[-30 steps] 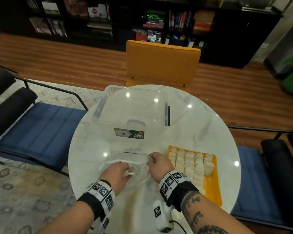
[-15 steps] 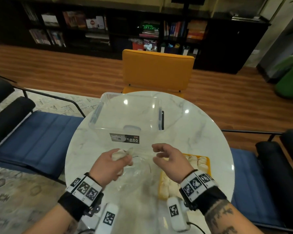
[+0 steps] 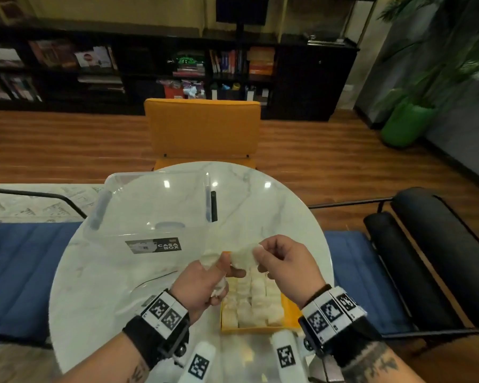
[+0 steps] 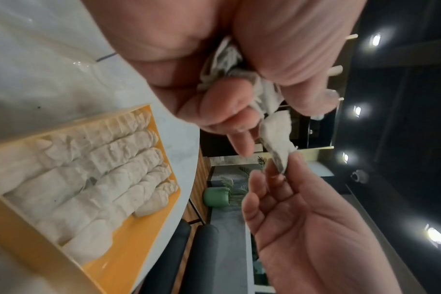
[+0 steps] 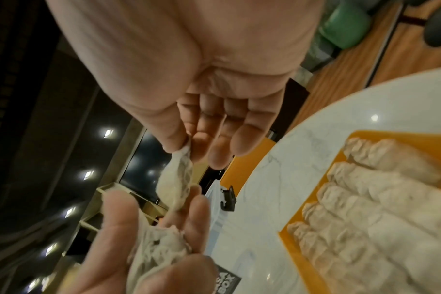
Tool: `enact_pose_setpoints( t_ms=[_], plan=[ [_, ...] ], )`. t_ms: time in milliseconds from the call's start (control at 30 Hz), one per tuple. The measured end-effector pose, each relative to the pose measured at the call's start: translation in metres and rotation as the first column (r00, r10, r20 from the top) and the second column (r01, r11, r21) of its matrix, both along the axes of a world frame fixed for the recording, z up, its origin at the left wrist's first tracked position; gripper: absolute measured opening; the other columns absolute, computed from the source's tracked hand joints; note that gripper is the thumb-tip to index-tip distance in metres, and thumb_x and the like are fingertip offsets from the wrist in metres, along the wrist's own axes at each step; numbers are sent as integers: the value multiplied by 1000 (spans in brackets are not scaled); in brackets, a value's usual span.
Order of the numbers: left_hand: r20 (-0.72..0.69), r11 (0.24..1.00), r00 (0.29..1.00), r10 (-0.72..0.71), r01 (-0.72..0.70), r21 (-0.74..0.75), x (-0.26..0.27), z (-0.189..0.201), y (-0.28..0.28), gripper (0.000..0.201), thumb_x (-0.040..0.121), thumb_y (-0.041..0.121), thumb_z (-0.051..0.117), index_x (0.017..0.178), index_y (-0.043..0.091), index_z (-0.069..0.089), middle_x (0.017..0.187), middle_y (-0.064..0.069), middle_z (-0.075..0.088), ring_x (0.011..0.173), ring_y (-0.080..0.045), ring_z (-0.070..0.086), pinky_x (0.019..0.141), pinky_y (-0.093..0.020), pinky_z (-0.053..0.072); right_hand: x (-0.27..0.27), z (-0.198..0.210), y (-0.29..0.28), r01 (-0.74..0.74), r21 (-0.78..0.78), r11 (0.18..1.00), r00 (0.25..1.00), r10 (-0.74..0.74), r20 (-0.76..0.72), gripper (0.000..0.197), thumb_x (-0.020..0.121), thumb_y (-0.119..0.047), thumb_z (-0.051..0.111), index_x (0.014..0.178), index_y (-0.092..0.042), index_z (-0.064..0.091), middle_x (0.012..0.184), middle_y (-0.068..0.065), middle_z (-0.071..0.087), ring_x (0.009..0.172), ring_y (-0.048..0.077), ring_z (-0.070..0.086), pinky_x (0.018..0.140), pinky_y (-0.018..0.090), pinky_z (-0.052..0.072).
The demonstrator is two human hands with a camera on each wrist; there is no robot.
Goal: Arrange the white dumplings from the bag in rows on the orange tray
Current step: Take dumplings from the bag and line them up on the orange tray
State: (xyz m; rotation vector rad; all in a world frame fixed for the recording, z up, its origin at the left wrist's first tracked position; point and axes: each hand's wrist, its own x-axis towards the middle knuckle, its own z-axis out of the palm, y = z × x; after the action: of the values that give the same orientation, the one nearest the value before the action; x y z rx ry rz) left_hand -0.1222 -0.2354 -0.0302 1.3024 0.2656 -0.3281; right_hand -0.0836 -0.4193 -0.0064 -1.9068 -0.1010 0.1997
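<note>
My left hand (image 3: 224,273) is curled round a bunch of white dumplings (image 4: 227,57) in its palm, above the left edge of the orange tray (image 3: 288,313). My right hand (image 3: 258,257) pinches one more dumpling (image 3: 244,258) between thumb and forefinger; its lower end touches my left fingertips (image 5: 196,201). That pinched dumpling (image 5: 176,179) hangs in the air between both hands. On the tray (image 4: 129,258) lie several rows of dumplings (image 4: 101,179), packed side by side. The clear bag (image 3: 150,283) lies flat on the table left of my left hand.
A clear plastic box (image 3: 155,211) labelled CASA BOX stands on the round marble table (image 3: 274,211) beyond my hands. An orange chair (image 3: 202,128) faces me across the table, and blue chairs (image 3: 25,261) stand on both sides. The tray reaches close to the table's near right edge.
My left hand has come out of the bag with dumplings and moved right over the tray. My right hand let go of the bag and now pinches one dumpling.
</note>
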Motion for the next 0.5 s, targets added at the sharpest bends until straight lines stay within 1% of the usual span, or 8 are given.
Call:
enact_pose_setpoints(
  t_ms=[67, 133, 167, 267, 333, 400, 433, 500],
  plan=[
    [31, 995, 1000, -2, -1, 100, 3, -4, -5, 57, 65, 55, 76, 98, 10, 69, 74, -12, 69, 44, -14, 40, 42, -21, 28, -1, -1, -5, -11, -43, 999, 1000, 11, 21, 10, 87, -25, 73, 79, -21, 70, 75, 3, 72, 73, 20, 67, 71, 35, 55],
    [30, 981, 1000, -5, -1, 196, 7, -9, -9, 27, 72, 37, 80, 86, 15, 70, 67, -11, 64, 44, -16, 40, 44, -23, 31, -2, -1, -9, -17, -57, 998, 1000, 19, 25, 6, 85, -23, 76, 80, -24, 73, 77, -5, 73, 75, 13, 68, 74, 31, 57],
    [29, 972, 999, -28, 20, 232, 8, -11, -12, 15, 77, 31, 78, 81, 18, 71, 70, -13, 67, 45, -17, 41, 44, -24, 32, -2, -1, -11, -13, -65, 998, 999, 15, 30, 5, 84, -23, 77, 80, -25, 75, 78, -8, 74, 76, 8, 69, 75, 28, 56],
    [12, 939, 995, -98, 89, 332, 8, -20, -18, 23, 74, 36, 74, 80, 14, 72, 69, -9, 68, 47, -17, 44, 43, -25, 35, 2, -1, -17, -27, -164, 986, 996, 41, 82, 8, 82, -21, 79, 82, -29, 77, 79, -13, 73, 80, 0, 67, 76, 15, 52],
    [-15, 913, 995, -101, 98, 395, 10, -29, -18, 19, 75, 36, 75, 83, 19, 73, 68, -3, 70, 46, -15, 46, 43, -25, 38, 9, -4, -22, -36, -289, 957, 989, 75, 125, 9, 85, -21, 75, 90, -28, 78, 82, -19, 69, 79, -6, 63, 74, 4, 43],
    [-20, 837, 996, -90, 86, 540, 13, -41, -12, 8, 81, 34, 73, 86, 28, 74, 73, 2, 73, 53, -10, 56, 49, -26, 47, 18, -8, -31, -77, -431, 899, 988, 127, 89, 12, 91, -22, 68, 98, -27, 76, 86, -19, 65, 78, -7, 57, 69, 1, 38],
    [-16, 764, 996, -90, 79, 640, 14, -49, -8, 9, 83, 37, 71, 88, 31, 73, 77, 6, 74, 64, -8, 63, 60, -27, 52, 22, -11, -35, -103, -486, 868, 989, 142, 44, 12, 93, -23, 65, 99, -28, 75, 86, -17, 65, 77, -6, 56, 67, 3, 37],
    [-39, 593, 995, -92, 86, 801, 16, -61, -3, 24, 84, 46, 66, 104, 33, 68, 100, 10, 72, 94, -10, 65, 81, -24, 49, 29, -19, -44, -125, -549, 826, 991, 130, -30, 12, 95, -24, 62, 96, -31, 71, 86, -13, 66, 78, 1, 58, 65, 11, 40]
  ],
)
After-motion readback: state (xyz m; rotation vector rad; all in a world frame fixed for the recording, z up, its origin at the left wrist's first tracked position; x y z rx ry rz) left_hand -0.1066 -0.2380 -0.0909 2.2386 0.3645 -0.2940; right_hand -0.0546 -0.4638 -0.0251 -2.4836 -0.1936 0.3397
